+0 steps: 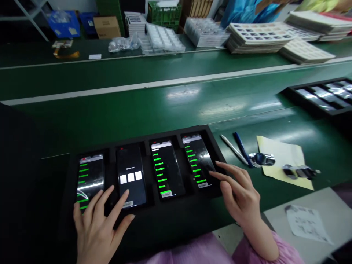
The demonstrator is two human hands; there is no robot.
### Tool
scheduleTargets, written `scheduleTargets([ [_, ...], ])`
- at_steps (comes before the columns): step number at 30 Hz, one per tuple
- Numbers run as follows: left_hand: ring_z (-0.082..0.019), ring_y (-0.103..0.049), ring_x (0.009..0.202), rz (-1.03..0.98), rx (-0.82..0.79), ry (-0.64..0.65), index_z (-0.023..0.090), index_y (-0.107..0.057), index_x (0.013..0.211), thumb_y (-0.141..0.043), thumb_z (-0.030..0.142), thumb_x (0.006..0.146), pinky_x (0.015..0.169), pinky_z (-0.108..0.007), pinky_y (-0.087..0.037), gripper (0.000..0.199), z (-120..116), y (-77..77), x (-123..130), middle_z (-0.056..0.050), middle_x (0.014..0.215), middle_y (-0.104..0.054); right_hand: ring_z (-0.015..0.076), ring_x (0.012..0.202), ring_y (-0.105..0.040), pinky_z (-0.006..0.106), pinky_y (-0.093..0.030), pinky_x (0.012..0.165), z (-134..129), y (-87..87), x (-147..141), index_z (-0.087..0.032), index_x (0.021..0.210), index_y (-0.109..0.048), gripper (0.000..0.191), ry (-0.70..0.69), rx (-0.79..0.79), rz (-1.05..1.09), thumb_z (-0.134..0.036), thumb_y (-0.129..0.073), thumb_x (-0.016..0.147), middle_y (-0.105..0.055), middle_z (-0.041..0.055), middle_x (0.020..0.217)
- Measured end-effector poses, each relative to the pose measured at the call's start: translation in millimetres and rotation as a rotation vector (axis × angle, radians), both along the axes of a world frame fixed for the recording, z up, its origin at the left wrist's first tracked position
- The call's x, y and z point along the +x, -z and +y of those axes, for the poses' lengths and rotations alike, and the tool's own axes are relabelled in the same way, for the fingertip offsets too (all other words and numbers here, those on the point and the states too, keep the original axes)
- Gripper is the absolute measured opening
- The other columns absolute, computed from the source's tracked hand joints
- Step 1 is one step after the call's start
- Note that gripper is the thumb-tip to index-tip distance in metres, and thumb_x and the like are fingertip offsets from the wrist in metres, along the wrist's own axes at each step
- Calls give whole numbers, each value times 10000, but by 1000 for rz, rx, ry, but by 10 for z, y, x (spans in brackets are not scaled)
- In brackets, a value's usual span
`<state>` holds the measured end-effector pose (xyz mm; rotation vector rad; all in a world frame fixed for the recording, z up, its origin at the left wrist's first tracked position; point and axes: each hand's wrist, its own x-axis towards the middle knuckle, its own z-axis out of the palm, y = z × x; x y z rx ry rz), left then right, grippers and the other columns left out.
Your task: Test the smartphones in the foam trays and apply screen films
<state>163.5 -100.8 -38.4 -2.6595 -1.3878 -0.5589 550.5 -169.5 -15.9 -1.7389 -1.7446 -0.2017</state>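
Note:
Several smartphones lie face up in the slots of a black foam tray [126,143]. My left hand [100,223] is spread over the leftmost phone [93,172] and the second phone [130,157], its index fingertip at the second screen. That screen reads as a vibrator test, with three white squares. Green lines of text fill the leftmost screen, the third phone [172,168] and the rightmost phone [198,157]. At the rightmost phone's right edge is my right hand [242,194], fingers apart, one fingertip at or just above the screen. Neither hand holds anything.
Right of the tray lie a white pen [233,148], a blue pen [242,148] and two small metallic devices [262,159] by yellow paper [286,154]. Another black tray [291,91] stands far right. Stacked trays [258,36] and a blue bin [64,24] line the back; a co-worker's blue sleeve [242,13] shows there.

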Motion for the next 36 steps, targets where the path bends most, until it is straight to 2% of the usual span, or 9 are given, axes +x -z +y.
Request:
scheduleTargets([
  [5,-378,-498,1349,-24,-16,9,290,-736,1310,-553,471,1034,1275,-734,-128,378,35,0,3,-148,1438,-600,273,1179,-650,444,-527,973,-113,104,53,-203,1153,-776,305,-61,-21,13,-143,-507,1025,-705,108,1308],
  [12,-362,-479,1380,40,-4,-47,202,-673,1379,-583,466,1034,1299,-668,-127,443,198,-152,164,-176,1486,-557,281,1169,-651,448,-513,995,-97,217,74,-230,1175,-768,300,-65,14,58,-167,-511,1036,-694,91,1334],
  [16,-396,-483,1374,41,-2,-66,212,-671,1390,-549,499,1045,1255,-735,-161,466,235,-185,215,-195,1492,-545,283,1176,-645,453,-516,994,-92,213,54,-220,1169,-763,286,-57,11,65,-157,-517,1039,-688,97,1335],
  [20,-446,-461,1393,57,-56,-71,247,-642,1427,-496,547,1053,1197,-825,-141,502,236,-157,204,-211,1523,-517,285,1196,-635,456,-529,996,-83,180,34,-199,1173,-756,282,-72,10,49,-153,-508,1046,-678,112,1344],
  [24,-411,-483,1388,-77,-5,-115,200,-532,1515,-526,598,1029,1250,-737,-165,628,202,-127,152,-219,1464,-555,294,1185,-639,465,-534,979,-102,184,35,-207,1176,-758,275,-63,-2,41,-165,-520,1045,-674,111,1353],
  [28,-358,-499,1384,-53,-31,-161,208,-551,1478,-526,602,1031,1294,-643,-155,597,154,-135,114,-185,1472,-554,330,1180,-646,521,-522,986,-134,236,50,-310,1330,-727,379,-64,-22,35,-168,-532,1036,-664,80,1391],
  [31,-328,-492,1403,-43,-53,-173,224,-564,1464,-532,589,1035,1316,-600,-131,564,140,-143,109,-156,1481,-550,357,1160,-649,560,-517,966,-137,264,51,-468,1515,-583,576,-52,-40,38,-158,-535,1031,-650,43,1411],
  [33,-318,-490,1408,-45,-60,-182,231,-563,1469,-538,579,1036,1318,-598,-131,557,143,-150,115,-148,1480,-552,378,1138,-651,589,-513,951,-134,258,41,-528,1569,-490,653,-55,-50,35,-158,-525,1032,-641,40,1412],
  [36,-332,-464,1431,0,-89,-186,268,-559,1490,-546,577,1033,1306,-650,-114,552,156,-168,138,-143,1513,-526,405,1112,-654,626,-507,923,-120,228,22,-551,1609,-404,692,-72,-62,8,-164,-491,1041,-629,59,1410],
])
